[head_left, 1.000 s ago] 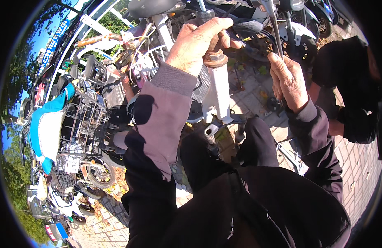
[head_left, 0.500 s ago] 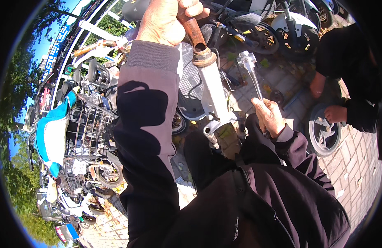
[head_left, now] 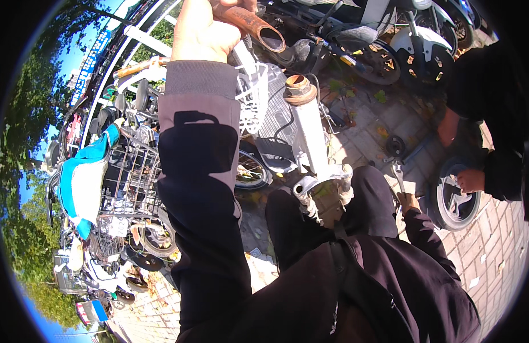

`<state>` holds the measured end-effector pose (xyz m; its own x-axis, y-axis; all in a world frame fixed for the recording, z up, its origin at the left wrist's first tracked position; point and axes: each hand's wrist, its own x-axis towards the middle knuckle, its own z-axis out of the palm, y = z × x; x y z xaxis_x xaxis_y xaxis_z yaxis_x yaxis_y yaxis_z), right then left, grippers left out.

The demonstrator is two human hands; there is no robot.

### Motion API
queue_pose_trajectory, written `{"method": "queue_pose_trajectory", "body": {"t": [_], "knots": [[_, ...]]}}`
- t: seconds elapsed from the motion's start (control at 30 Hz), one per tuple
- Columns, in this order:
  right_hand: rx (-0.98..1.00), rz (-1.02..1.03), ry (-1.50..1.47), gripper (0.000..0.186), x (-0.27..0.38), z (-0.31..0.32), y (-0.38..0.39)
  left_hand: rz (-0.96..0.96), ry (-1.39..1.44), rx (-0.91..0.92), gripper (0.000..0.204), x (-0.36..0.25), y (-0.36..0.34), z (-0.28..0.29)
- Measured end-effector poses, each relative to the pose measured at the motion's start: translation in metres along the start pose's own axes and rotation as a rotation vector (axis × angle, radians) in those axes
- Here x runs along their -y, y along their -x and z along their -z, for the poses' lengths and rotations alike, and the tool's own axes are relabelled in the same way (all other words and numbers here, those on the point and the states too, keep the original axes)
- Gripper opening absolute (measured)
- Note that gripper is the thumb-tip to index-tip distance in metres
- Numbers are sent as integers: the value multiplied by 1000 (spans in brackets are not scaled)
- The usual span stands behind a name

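My left hand [head_left: 204, 34] is raised at the top, closed round a rusty metal tube [head_left: 247, 26] whose open end faces down. Below it, apart from that tube, a white steel tube [head_left: 304, 131] stands with a rusty ring [head_left: 300, 87] at its top. Its lower end meets a silver fork crown [head_left: 323, 180] with two short legs between my knees. My right hand [head_left: 409, 203] is low beside my right knee, closed on a silver wrench [head_left: 399, 177], partly in shadow.
At right a person in dark sleeves has hands [head_left: 470, 180] on or beside a wheel [head_left: 453, 211]. A black round part [head_left: 395, 146] lies on the paving [head_left: 493, 240]. Crowded scooters [head_left: 419, 51] and bikes, a wire basket [head_left: 136, 183] and a teal-white cover [head_left: 81, 188] surround me.
My left hand has moved up and left, lifting the rusty tube off the ring on the white tube. My right hand has lowered the wrench down and right, toward the ground by my knee.
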<state>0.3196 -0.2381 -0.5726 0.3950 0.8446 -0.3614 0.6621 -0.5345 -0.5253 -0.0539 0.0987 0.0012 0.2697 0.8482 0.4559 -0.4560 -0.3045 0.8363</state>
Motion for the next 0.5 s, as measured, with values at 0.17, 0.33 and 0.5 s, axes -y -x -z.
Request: {"method": "queue_pose_trajectory", "body": {"t": [0.17, 0.33, 0.5], "knots": [[60, -131, 235, 48, -89, -67, 16, 136, 315, -264, 27, 0, 5, 4], [67, -207, 308, 48, -132, -91, 17, 153, 301, -221, 29, -2, 11, 6], [-89, -2, 445, 62, -107, -61, 11, 154, 279, -139, 31, -3, 26, -2]]}}
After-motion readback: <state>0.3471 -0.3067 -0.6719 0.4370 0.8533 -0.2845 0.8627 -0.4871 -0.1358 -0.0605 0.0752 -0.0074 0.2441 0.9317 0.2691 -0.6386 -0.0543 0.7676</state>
